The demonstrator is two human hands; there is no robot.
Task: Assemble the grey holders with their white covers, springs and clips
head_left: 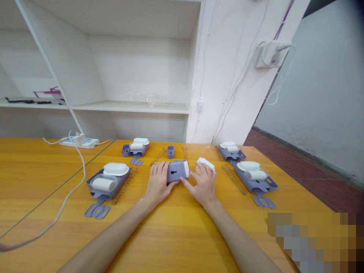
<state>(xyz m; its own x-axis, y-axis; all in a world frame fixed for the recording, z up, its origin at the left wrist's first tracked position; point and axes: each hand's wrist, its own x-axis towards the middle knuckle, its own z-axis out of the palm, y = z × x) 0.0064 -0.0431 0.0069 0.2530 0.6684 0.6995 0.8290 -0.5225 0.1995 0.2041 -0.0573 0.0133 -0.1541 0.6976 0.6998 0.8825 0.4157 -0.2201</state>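
Note:
On the wooden table [176, 235], my left hand [157, 184] grips a grey-purple plastic housing [175, 171] with a white roller end showing at its right side. My right hand [202, 184] touches the housing's right side with its thumb and fingers. A white plastic cap [205, 163] lies under or just behind the right hand's fingers. Both forearms reach in from the bottom edge.
Several grey-purple trays with white parts stand around: near left [106, 184], far left [136, 148], far right [231, 151], near right [256, 178]. Metal springs [233, 178] and a small grey piece [170, 151] lie between them. A power strip [79, 141] and its cable [65, 201] sit on the left. White shelves [131, 107] rise behind.

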